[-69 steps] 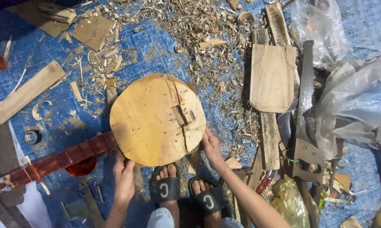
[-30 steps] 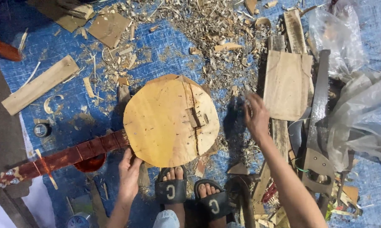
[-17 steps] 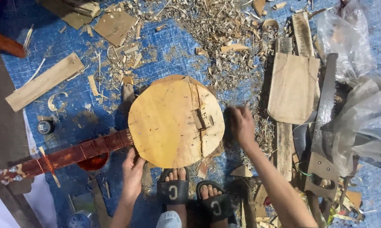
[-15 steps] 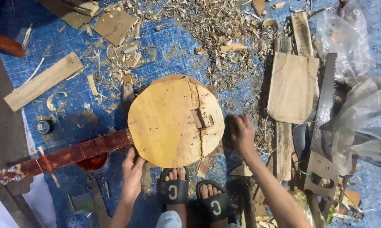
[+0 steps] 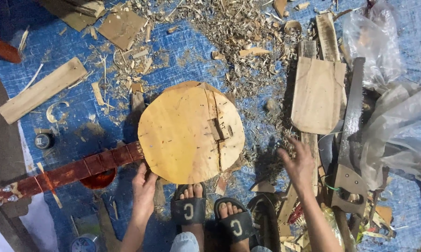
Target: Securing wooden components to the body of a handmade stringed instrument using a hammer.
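A round pale wooden disc, cracked along its right side, lies on a blue tarp and joins a dark red fretted neck running off to the lower left. My left hand presses on the disc's lower left rim, where the neck meets it. My right hand hovers off to the right of the disc with its fingers spread, holding nothing, above wood scraps. My two feet in black sandals sit just below the disc.
Wood shavings cover the tarp above the disc. A hand saw lies at the right beside a flat board and clear plastic bags. A long plank and a small black tin lie at the left.
My right hand has left the disc's right edge and moved out to the right over the scraps. My left hand stays at the lower left rim. The camera view has shifted a little.
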